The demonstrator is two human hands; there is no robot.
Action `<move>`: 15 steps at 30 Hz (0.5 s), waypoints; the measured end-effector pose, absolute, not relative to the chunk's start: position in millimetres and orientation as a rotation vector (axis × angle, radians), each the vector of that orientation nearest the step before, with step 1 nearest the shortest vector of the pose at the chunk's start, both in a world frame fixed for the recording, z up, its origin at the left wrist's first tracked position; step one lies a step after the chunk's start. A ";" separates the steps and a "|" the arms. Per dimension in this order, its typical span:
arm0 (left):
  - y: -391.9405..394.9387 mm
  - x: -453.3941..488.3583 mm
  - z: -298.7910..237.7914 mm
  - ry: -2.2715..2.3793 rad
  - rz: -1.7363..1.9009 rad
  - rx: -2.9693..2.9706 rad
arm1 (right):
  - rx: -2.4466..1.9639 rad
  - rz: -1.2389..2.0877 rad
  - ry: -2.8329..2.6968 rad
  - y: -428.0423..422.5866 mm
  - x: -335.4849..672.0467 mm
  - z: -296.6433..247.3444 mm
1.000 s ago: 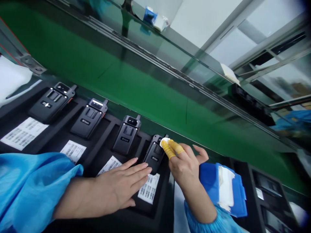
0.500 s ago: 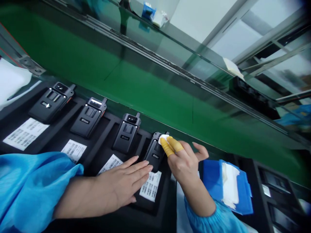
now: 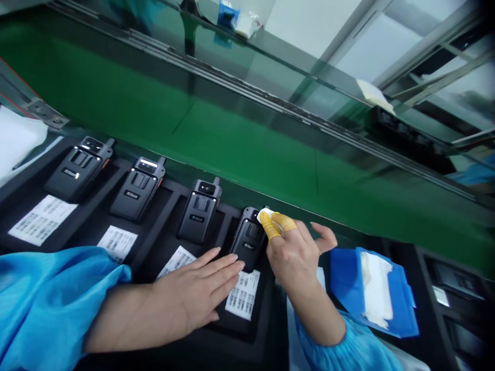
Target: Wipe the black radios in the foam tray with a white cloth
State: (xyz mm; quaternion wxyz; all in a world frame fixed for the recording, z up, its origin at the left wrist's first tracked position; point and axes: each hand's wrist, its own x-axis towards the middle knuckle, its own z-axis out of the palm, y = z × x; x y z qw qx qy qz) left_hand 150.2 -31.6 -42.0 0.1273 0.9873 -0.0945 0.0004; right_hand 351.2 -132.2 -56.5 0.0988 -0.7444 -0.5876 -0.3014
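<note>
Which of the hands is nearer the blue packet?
Right: the right hand is just left of the blue packet; the left hand is farther left, at the lower end of a phone.

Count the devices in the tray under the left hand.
4, in one row: far-left device, second device beside it, third device next, fourth device between left hand and right hand. Left forearm could hide more.

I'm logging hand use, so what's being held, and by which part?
Right hand: a white pad, by its near side, under yellow-covered fingertips, at the top of a Riton device. Left hand: nothing gripped, lying flat.
</note>
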 end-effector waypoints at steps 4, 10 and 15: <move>-31.8 149.5 -41.3 -0.271 0.018 2.882 | -2.228 -0.895 -1.735 -135.1 349.9 -57.4; -32.5 147.6 -43.4 -0.261 0.002 2.887 | -2.200 -0.888 -1.714 -143.7 350.6 -61.8; -31.9 147.9 -41.8 -0.250 0.007 2.885 | -2.248 -0.924 -1.681 -151.2 360.7 -53.0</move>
